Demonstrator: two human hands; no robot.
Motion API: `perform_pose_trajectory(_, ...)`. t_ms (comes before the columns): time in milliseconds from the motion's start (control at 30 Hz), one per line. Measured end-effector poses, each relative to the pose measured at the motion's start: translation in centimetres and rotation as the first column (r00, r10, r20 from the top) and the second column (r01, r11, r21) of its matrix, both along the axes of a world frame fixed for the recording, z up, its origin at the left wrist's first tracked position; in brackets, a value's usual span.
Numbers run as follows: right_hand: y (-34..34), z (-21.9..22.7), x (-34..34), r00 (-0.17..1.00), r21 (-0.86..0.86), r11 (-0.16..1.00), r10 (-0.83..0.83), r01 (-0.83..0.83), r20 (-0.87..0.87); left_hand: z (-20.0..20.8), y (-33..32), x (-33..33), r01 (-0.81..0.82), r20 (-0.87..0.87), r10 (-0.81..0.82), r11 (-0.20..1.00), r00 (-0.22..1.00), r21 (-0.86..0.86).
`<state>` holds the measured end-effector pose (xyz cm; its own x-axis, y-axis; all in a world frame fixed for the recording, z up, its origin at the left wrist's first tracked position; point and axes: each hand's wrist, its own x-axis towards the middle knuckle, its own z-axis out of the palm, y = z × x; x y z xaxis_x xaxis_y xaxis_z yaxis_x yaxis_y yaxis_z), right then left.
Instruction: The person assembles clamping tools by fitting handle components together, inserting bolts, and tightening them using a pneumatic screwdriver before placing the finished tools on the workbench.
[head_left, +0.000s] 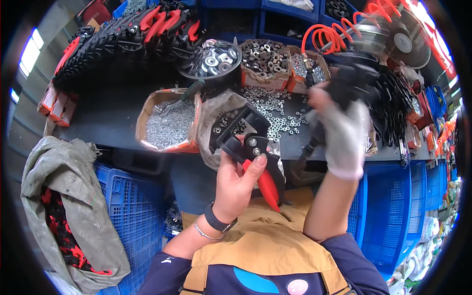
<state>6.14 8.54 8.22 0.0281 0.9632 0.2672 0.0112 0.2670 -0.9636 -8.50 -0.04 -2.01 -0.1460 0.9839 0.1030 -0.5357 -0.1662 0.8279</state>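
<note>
My left hand (237, 183), bare with a dark wristband, is closed around a black quick-release bar clamp (251, 142) with a red lever (265, 189). The clamp is held above the near edge of the bench, in front of an open plastic bag of nuts (219, 125). My right hand (344, 140), in a white glove, is raised over the right of the bench and smeared by motion. It grips a black air tool (351, 81), also blurred, near the end of a red coiled hose (328, 37). Loose silver nuts (280, 110) lie on the bench between my hands.
A carton of small screws (169, 130) holds a green-handled scoop (189, 93). Behind stand a bowl of washers (214, 61) and a carton of dark metal parts (265, 56). Black-and-red clamps (132, 42) pile at far left. Blue crates (130, 211) flank me; a fan (403, 42) stands at right.
</note>
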Motion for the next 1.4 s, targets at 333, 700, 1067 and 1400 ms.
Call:
perform_pose_trajectory(333,5.5,-12.5,-3.7,0.289,0.390,0.907,-0.420,0.157,0.860,-0.2,0.4,-1.0,0.345,0.621,-0.329,0.933,0.712,0.099)
perform_pose_trajectory(700,-3.5,-3.1,-2.8,0.943,-0.306,0.928,0.277,-0.214,0.182,-1.5,0.5,-1.0,0.461,0.671,-0.429,0.876,0.605,0.144)
perform_pose_trajectory(1067,-4.0,-3.5,0.7,0.625,0.662,0.570,-0.303,-0.486,0.719,-1.3,-0.2,-0.8,0.745,0.787,-0.616,0.542,0.036,0.389)
perform_pose_trajectory(1400,6.8,-10.3,4.9,0.005,0.610,0.784,-0.614,0.117,0.789,0.3,0.6,-0.2,0.223,0.400,-0.280,0.957,0.873,0.184)
